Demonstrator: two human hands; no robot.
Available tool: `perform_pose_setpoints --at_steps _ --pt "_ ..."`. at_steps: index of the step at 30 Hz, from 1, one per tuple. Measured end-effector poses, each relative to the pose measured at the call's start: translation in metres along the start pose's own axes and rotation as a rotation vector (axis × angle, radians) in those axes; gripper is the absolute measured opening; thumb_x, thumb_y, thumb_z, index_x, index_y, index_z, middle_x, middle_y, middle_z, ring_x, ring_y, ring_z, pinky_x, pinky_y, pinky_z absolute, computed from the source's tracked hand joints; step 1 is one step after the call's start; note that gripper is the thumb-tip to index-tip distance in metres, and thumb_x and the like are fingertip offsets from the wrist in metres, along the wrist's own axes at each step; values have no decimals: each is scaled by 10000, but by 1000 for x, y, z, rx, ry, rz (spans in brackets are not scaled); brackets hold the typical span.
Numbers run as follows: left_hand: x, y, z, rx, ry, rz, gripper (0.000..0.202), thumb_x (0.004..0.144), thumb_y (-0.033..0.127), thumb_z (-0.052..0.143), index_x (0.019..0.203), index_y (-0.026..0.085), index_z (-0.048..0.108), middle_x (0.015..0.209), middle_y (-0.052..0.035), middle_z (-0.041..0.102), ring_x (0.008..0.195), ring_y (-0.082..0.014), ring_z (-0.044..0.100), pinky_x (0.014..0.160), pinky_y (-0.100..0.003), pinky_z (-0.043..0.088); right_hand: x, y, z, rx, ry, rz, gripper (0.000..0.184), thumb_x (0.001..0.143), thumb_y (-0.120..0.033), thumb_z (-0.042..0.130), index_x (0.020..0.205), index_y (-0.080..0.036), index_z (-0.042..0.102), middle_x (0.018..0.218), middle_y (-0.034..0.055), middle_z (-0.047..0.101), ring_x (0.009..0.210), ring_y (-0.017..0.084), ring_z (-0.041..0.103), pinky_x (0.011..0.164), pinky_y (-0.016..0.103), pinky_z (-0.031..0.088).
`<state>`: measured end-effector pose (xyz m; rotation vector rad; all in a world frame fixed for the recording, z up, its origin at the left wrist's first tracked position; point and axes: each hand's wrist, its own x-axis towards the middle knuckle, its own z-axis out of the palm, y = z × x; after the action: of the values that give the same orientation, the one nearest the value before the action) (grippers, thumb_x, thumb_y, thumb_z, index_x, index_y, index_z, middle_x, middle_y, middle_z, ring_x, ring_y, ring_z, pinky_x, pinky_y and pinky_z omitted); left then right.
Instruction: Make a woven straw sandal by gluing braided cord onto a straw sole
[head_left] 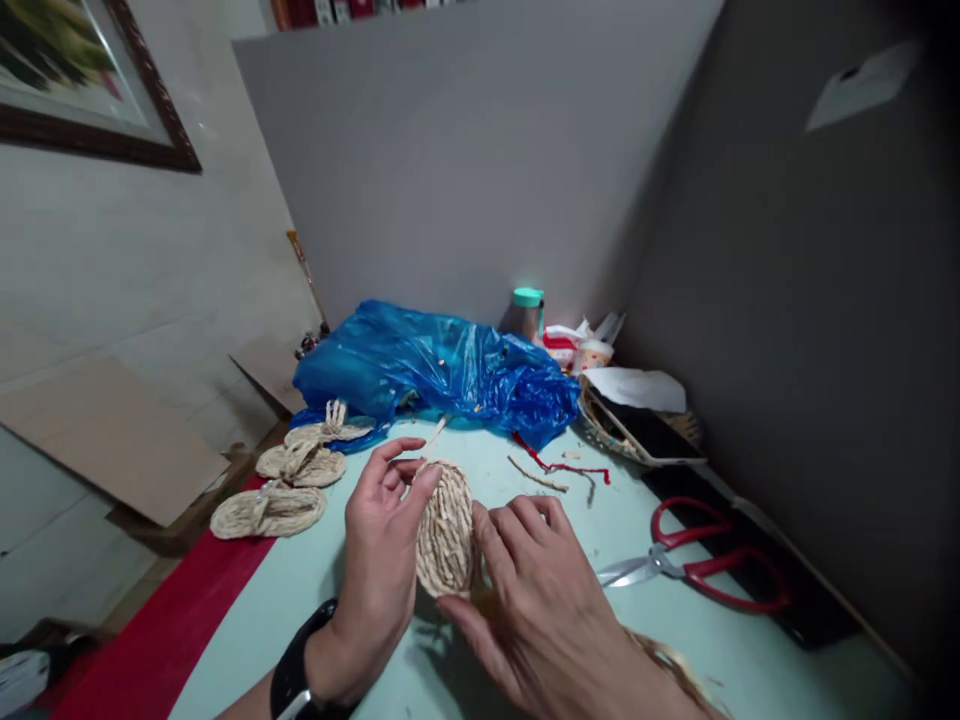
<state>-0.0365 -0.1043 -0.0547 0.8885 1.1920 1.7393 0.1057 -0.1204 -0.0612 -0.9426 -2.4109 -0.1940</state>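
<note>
A small oval piece woven from pale straw stands on edge between both hands above the light green table. My left hand, with a black band at the wrist, grips its left side, thumb near the top where a loose straw end sticks up. My right hand presses its fingers against the right side of the woven piece.
Three finished straw sandals lie at the table's left edge. A crumpled blue plastic bag fills the back. Red-handled scissors lie at the right beside a dark tray. A red string, a teal-capped jar and packets sit behind.
</note>
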Motion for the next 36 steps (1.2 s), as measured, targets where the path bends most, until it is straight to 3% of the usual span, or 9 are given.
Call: perform_pose_setpoints --at_steps 5,9,12,18,26,29,32,34,36 --pt "0 14 17 -55 34 96 289 806 273 705 1049 220 557 879 17 586 853 -146 580 779 -249 438 11 1 -14 -93 40 53 463 827 -456 631 1077 -66 632 962 138 608 895 302 483 868 509 370" --pt "-1 22 29 -96 29 140 271 840 302 665 1078 225 562 858 16 590 784 -140 559 737 -246 437 20 5 -21 -124 103 78 447 801 -390 636 1108 -67 594 1007 139 595 895 298 479 857 508 382" --pt "1 22 37 -130 28 155 241 866 315 621 1087 231 571 887 11 591 755 -136 551 725 -250 447 24 10 -21 -156 186 92 350 804 -296 607 1089 -96 569 986 116 585 885 281 475 841 481 390" --pt "9 17 43 -151 67 183 250 851 321 608 1084 235 585 933 -5 623 777 -147 580 731 -254 462 26 17 -21 -211 236 63 515 807 -350 609 1220 -60 507 1032 127 569 922 285 466 901 502 363" --pt "15 16 45 -14 -35 268 340 956 447 382 1179 209 478 1082 -104 627 963 -238 636 808 -382 510 29 28 -27 -198 195 127 317 816 -296 543 1063 -98 559 999 134 552 908 287 470 864 496 394" --pt "27 28 27 145 -135 376 358 928 438 475 1204 218 533 1278 -128 555 1184 -283 533 993 -472 418 22 40 -32 -186 151 137 351 840 -315 518 1103 -85 550 1010 140 552 922 290 479 855 497 407" --pt "36 44 4 400 -445 494 488 658 173 809 1125 254 689 1391 -77 541 1351 -312 387 1162 -463 216 11 46 -38 -179 78 119 386 836 -321 514 1137 -82 553 1001 132 559 921 287 482 855 492 417" --pt "37 51 -6 877 -784 786 706 760 117 705 1400 305 474 1584 -76 297 1455 -302 209 1181 -533 152 4 46 -41 -172 16 93 389 829 -320 515 1135 -86 570 988 126 564 913 285 484 859 490 419" --pt "35 52 -10 1194 -941 943 782 798 68 626 1483 291 319 1631 -87 157 1489 -286 89 1180 -590 120 0 43 -41 -177 -39 57 393 829 -332 514 1130 -90 589 986 125 566 915 288 482 874 500 409"
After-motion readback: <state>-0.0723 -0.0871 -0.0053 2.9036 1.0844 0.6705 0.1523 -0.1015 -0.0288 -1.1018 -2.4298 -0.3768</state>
